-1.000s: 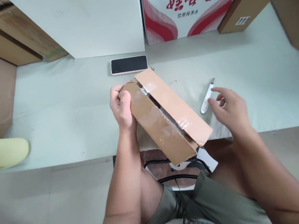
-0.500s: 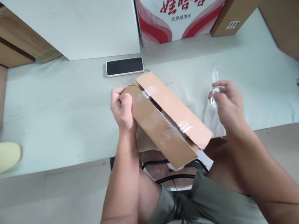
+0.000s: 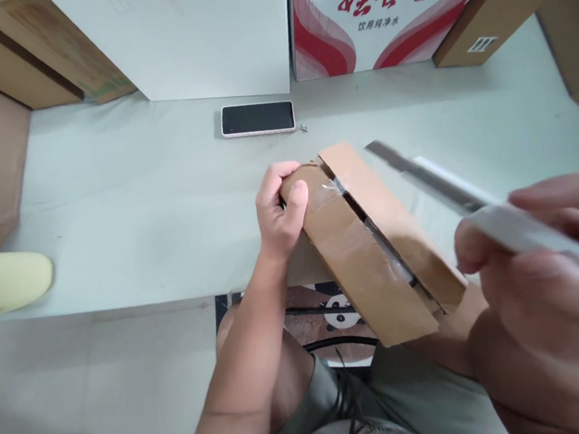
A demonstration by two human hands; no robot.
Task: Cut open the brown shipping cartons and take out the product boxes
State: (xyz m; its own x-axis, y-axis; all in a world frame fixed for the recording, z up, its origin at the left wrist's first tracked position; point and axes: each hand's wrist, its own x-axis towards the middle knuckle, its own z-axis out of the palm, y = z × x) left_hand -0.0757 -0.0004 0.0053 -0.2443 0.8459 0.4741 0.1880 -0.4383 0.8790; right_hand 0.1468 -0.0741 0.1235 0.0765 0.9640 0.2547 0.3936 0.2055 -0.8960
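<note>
A brown cardboard box (image 3: pixel 368 264) is tilted over the table's front edge, with clear tape and a dark gap running along the seam between its flaps. My left hand (image 3: pixel 281 207) is closed around the box's upper left corner, thumb on top. Close to the camera, my right hand (image 3: pixel 538 257) grips a utility knife (image 3: pixel 500 224) with a white-grey handle. Its blade is out and points up and left, above the box and apart from it. Motion blurs the knife and the right hand.
A phone (image 3: pixel 258 119) lies on the pale table cover (image 3: pixel 141 188), beside a tiny metal piece (image 3: pixel 303 127). Behind stand a white box (image 3: pixel 205 36), a red-and-white carton (image 3: pixel 376 43) and a brown carton (image 3: pixel 484 14). A pale yellow object (image 3: pixel 11 280) sits at the left edge.
My right hand has risen from near the table towards the camera, bringing the knife into plain view. The box and my left hand appear further right, as the whole view has shifted.
</note>
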